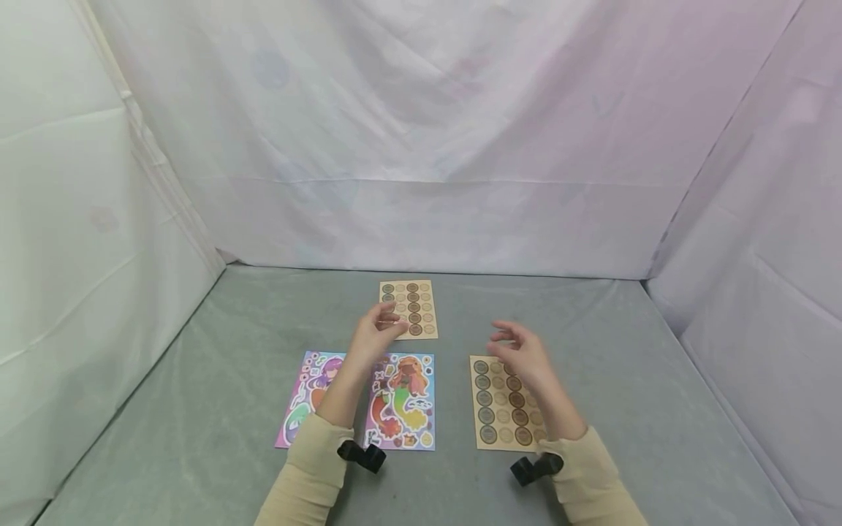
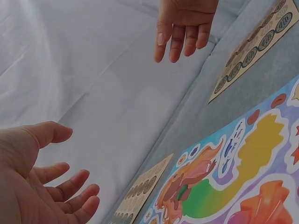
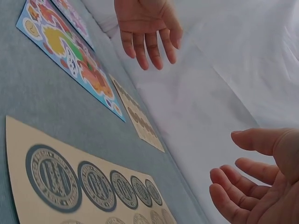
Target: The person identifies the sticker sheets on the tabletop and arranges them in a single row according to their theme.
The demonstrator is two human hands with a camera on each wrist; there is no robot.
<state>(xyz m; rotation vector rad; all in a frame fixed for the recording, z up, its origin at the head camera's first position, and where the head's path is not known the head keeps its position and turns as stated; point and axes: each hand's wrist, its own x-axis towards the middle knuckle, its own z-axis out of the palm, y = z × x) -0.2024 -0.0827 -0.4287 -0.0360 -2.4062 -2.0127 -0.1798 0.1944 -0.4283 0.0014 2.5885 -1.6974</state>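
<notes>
My left hand (image 1: 375,337) hovers above the table between the back sticker sheet and the mermaid sheets, fingers loosely bent around nothing. Over the right-hand sticker sheet (image 1: 484,402) hangs my right hand (image 1: 524,356), also holding nothing. That sheet is tan with rows of round dark and pale labels. A matching tan sheet (image 1: 421,307) lies farther back, partly behind the left fingertips. Two colourful mermaid sticker sheets lie side by side at left: a blue-purple one (image 1: 414,402) and a pink-purple one (image 1: 299,409). The left forearm covers part of both.
A grey cloth covers the table (image 1: 454,489). White fabric walls (image 1: 421,226) rise at the back and on both sides. Each sleeve cuff carries a black wrist mount, one on the left (image 1: 362,456) and one on the right (image 1: 536,467).
</notes>
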